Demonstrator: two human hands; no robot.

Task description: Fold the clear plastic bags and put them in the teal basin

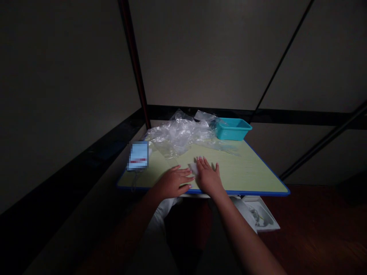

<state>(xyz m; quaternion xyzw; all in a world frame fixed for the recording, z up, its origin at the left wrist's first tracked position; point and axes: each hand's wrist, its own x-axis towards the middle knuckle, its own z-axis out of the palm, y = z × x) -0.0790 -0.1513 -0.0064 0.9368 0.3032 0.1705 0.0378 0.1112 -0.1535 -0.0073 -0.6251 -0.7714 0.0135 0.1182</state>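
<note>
A small whitish piece (194, 168) lies on the yellow-green table (246, 168) near its front edge, between my hands. My left hand (173, 182) rests on the table with its fingers spread, their tips close to the left side of the piece. Palm down, my right hand (208, 176) touches the piece's right side, fingers stretched out and thumb apart. Part of the piece is hidden under the right hand. Beyond both hands, crumpled clear plastic bags (179, 135) are heaped at the back of the table.
A turquoise bin (233, 130) stands at the back right, with plastic touching its left side. A blurred light-blue card (138, 156) with a cord lies at the left edge. Below the table's right front is an open white box (265, 215). Walls rise behind and left.
</note>
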